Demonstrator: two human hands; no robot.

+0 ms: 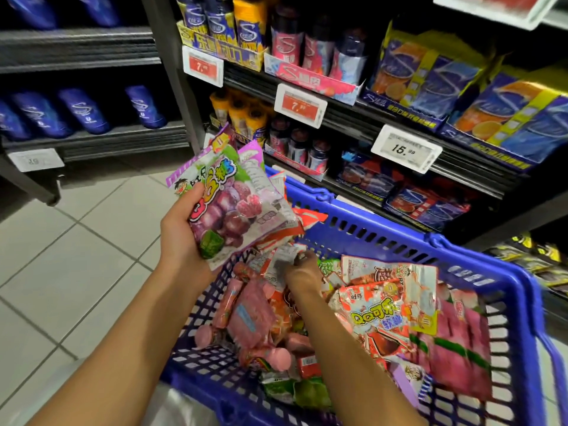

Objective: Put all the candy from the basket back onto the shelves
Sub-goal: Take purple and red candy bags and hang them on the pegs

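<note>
Several light, slippery gummy candy bags (pixel 233 207) fanned in left hand (pixel 181 238), right hand (pixel 299 272) pinching another in blue basket (pixel 384 238); likely best gripped by flat edges

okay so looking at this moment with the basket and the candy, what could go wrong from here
The left hand grips a fanned stack of bags from one side; some could slip out. The right hand is digging in the basket, and lifting one packet may drag others over the rim.
</note>
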